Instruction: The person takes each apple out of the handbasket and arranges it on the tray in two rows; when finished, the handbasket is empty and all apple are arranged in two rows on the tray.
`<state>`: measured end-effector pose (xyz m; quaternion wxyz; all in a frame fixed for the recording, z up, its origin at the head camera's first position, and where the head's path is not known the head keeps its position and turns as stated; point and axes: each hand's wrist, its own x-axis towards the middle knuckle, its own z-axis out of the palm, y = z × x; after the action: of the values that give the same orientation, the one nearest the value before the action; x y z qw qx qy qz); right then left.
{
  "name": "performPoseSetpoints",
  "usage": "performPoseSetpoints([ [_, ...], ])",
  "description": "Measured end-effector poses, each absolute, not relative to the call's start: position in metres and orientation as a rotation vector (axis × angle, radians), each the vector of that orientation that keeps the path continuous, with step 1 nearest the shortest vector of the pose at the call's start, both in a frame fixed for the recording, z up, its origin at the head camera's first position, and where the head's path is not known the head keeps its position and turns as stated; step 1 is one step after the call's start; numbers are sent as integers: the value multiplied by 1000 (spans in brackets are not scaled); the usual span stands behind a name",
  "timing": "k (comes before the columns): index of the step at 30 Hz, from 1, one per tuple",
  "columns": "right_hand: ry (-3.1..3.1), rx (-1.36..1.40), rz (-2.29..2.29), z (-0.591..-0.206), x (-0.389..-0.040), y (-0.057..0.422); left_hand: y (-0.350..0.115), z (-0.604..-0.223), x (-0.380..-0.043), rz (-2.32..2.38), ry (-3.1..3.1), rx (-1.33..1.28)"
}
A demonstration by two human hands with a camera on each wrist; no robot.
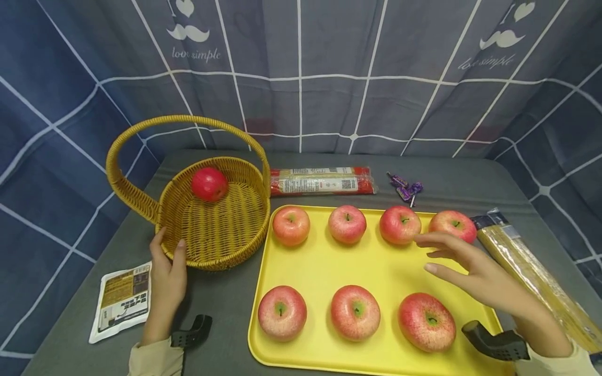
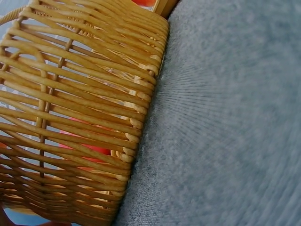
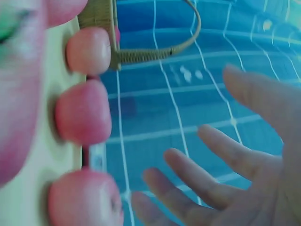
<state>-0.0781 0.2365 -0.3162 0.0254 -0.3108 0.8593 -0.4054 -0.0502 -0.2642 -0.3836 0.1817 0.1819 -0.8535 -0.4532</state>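
Note:
My left hand (image 1: 168, 282) holds the near-left rim of a wicker basket (image 1: 221, 261), its thumb and a finger right at the rim. One red apple (image 1: 209, 184) sits inside the basket; its colour shows through the weave in the left wrist view. My right hand (image 1: 479, 271) hovers over the right side of a yellow tray (image 1: 310, 266), fingers spread and nothing in them. Closest to its fingertips are two back-row apples, one (image 1: 400, 225) beside the corner apple (image 1: 452, 226). Three more apples, including a middle one (image 1: 355, 313), form the tray's front row.
Behind the tray lies a red-ended packet (image 1: 324, 181), with purple-wrapped candies (image 1: 405, 187) to its right. A long clear packet (image 1: 531, 271) lies along the tray's right side. Left of my left hand is a white pouch (image 1: 123, 300). A checked curtain (image 1: 329, 104) surrounds the table.

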Motion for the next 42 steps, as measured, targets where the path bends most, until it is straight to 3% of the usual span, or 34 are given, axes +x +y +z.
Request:
performPoseSetpoints([
  [8,2614,-856,-1230,-304,-126,168,-264,-384,-50,-1291,-2402,508],
  [18,2319,-1120,-1188,-294,-188,44,-265,-383,-52,-1293,-2421,504],
  [30,2307,-1149,-1013,-289,-215,-72,-264,-385,-50,-1267,-2415,531],
  [42,2389,-907,-944,-302,-239,-138,-263,-383,-49,-1290,-2431,515],
])
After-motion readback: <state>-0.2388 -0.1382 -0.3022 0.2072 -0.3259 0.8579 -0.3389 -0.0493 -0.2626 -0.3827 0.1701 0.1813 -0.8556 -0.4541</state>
